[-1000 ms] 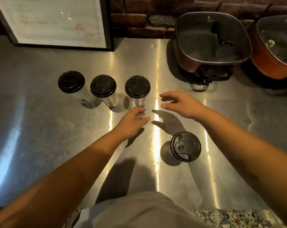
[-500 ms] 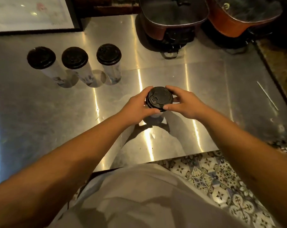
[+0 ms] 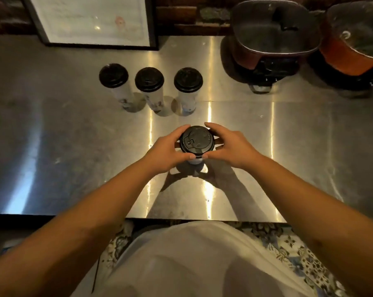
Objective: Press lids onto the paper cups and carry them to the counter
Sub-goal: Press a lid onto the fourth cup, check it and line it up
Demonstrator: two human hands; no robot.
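Note:
A white paper cup with a black lid [image 3: 196,140] stands on the steel counter [image 3: 74,146] in front of me. My left hand [image 3: 167,152] wraps the lid's left side and my right hand [image 3: 229,146] wraps its right side, thumbs meeting at the near rim. Only a bit of the cup's white wall shows below the lid. Farther back stand three lidded cups in a row: left cup [image 3: 114,76], middle cup [image 3: 149,79], right cup [image 3: 188,79].
A framed sheet [image 3: 91,20] leans against the brick wall at the back left. Two lidded cooking pots, one dark square [image 3: 275,28] and one orange [image 3: 357,39], sit at the back right. The counter's near edge [image 3: 53,216] runs below my forearms, patterned floor tiles beneath.
One second ago both hands were open above the counter, away from the near cup. They then closed around its lid and still hold it; the view has shifted.

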